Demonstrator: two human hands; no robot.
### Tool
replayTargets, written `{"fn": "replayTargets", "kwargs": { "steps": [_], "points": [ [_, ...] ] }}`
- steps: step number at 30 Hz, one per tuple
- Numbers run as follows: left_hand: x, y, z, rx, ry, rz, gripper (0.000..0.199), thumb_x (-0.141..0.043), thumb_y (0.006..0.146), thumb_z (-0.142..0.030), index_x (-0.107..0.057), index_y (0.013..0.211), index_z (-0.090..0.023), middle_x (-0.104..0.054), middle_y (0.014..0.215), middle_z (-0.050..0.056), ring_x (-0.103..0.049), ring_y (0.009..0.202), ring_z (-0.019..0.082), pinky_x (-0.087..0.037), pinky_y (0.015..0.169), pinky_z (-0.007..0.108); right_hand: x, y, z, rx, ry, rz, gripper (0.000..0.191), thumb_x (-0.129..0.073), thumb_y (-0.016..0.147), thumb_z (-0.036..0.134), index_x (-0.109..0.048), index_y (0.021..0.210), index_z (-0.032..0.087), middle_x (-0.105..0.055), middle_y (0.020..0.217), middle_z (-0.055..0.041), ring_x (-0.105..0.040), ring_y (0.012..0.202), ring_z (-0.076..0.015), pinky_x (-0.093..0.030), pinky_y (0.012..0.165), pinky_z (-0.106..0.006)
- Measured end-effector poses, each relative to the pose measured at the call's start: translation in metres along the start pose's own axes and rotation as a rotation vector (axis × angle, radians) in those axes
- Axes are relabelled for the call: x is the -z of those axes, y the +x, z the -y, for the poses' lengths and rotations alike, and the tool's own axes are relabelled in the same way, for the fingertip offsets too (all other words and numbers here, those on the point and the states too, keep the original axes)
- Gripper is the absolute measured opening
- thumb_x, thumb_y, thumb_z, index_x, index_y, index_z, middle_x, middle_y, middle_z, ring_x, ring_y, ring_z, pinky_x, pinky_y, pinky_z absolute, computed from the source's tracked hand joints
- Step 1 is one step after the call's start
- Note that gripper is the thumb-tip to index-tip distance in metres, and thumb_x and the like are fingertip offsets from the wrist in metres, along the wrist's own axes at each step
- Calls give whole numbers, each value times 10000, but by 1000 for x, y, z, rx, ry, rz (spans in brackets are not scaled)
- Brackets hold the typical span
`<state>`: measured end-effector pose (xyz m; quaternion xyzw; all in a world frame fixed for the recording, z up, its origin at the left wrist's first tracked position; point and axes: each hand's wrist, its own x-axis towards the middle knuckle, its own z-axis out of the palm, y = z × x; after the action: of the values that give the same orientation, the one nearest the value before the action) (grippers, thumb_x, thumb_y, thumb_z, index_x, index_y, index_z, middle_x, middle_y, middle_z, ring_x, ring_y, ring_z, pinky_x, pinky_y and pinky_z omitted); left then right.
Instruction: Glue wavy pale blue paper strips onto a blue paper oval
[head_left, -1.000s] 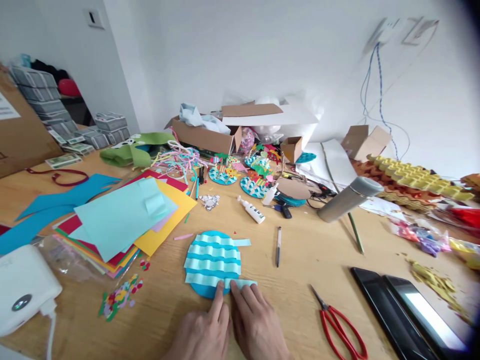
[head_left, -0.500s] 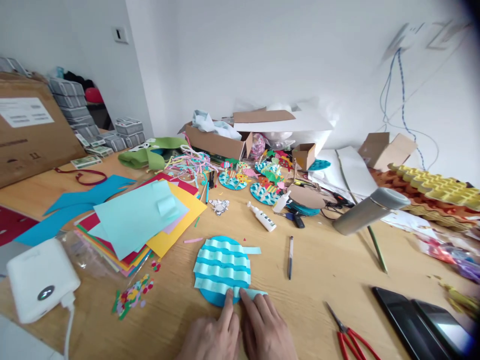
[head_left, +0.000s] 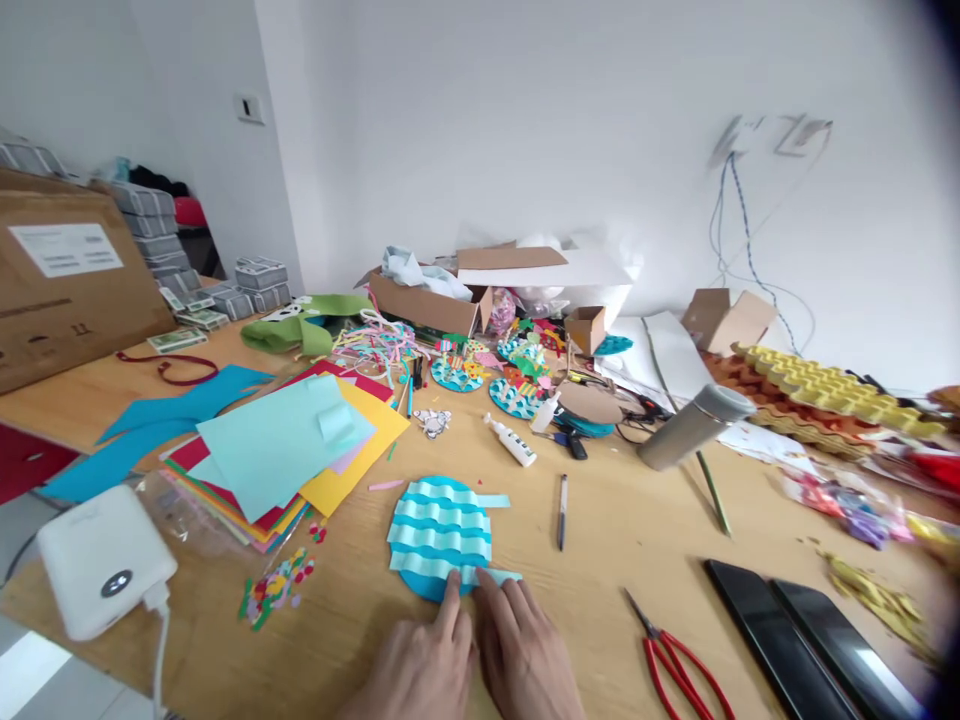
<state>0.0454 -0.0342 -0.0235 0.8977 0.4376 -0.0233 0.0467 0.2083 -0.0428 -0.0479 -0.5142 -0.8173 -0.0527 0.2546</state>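
Pressing pale strip (head_left: pixel 412 565) onto blue disc (head_left: pixel 424 587), flat on worktop (head_left: pixel 600 630), with left hand (head_left: pixel 420 655) index finger extended and right hand (head_left: pixel 529 645) fingers bent over loose end, can't tell if pinching; can't read glue bottle (head_left: pixel 513 443) lettering or cardboard box (head_left: pixel 82 310) label (head_left: pixel 66 250).

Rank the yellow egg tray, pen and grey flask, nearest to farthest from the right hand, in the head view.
1. Pen: ahead of the right hand.
2. Grey flask: farther, to the right.
3. Yellow egg tray: far right, beyond the flask.
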Motion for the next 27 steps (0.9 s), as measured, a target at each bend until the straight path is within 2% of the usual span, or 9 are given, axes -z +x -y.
{"fn": "replayTargets", "kwargs": {
  "steps": [4, 12, 16, 19, 22, 25, 27],
  "points": [
    [7, -2, 1, -4, -18, 10, 362, -463, 900, -164, -616, 1226, -128, -499, 1405, 228, -721, 645, 231, -580, 529, 313, 4, 3, 5, -10, 5, 20, 395, -401, 884, 65, -510, 1258, 130, -617, 851, -86, -581, 752, -223, -551, 623, -330],
    [3, 6, 1, 5, -32, 44, 397, -459, 914, -194, -589, 1284, -131, -513, 1393, 235, -722, 669, 224, -569, 559, 286, -1, 3, -1, 10, 52, -25, 432, -410, 827, 29, -521, 1234, 124, -617, 867, -86, -564, 759, -215, -540, 633, -314],
    [16, 6, 1, 13, -50, 116, 414, -423, 924, -186, -565, 1307, -117, -475, 1425, 240, -726, 749, 260, -586, 618, 342, -1, 2, 1, -23, 33, 9, 415, -420, 856, 42, -512, 1247, 144, -610, 876, -81, -562, 774, -221, -531, 639, -324],
    [28, 2, 2, 12, -109, 108, 382, -380, 936, -188, -605, 1241, -138, -452, 1457, 205, -715, 827, 281, -586, 695, 417, 2, 2, 6, -65, 21, 58, 404, -428, 862, 37, -512, 1240, 152, -612, 908, -86, -561, 809, -233, -533, 670, -347],
    [38, -2, 5, 24, -191, 63, 348, -365, 942, -208, -629, 1163, -159, -499, 1427, 167, -696, 882, 293, -572, 744, 466, 7, 4, 9, -107, 51, 105, 395, -433, 858, 25, -516, 1221, 157, -606, 920, -84, -559, 821, -232, -533, 683, -352],
    [44, -3, 10, 48, -279, 53, 306, -375, 944, -242, -641, 1079, -174, -575, 1340, 127, -683, 906, 284, -565, 771, 452, 11, 5, 11, -142, 91, 125, 387, -434, 859, 23, -524, 1203, 174, -600, 921, -74, -561, 827, -225, -530, 699, -351],
    [45, -5, 13, 57, -319, 59, 293, -380, 945, -256, -641, 1054, -178, -570, 1351, 113, -676, 941, 276, -555, 806, 434, 12, 6, 11, -159, 107, 125, 387, -427, 863, 26, -525, 1202, 183, -598, 913, -69, -562, 826, -222, -526, 697, -346]
  ]
}}
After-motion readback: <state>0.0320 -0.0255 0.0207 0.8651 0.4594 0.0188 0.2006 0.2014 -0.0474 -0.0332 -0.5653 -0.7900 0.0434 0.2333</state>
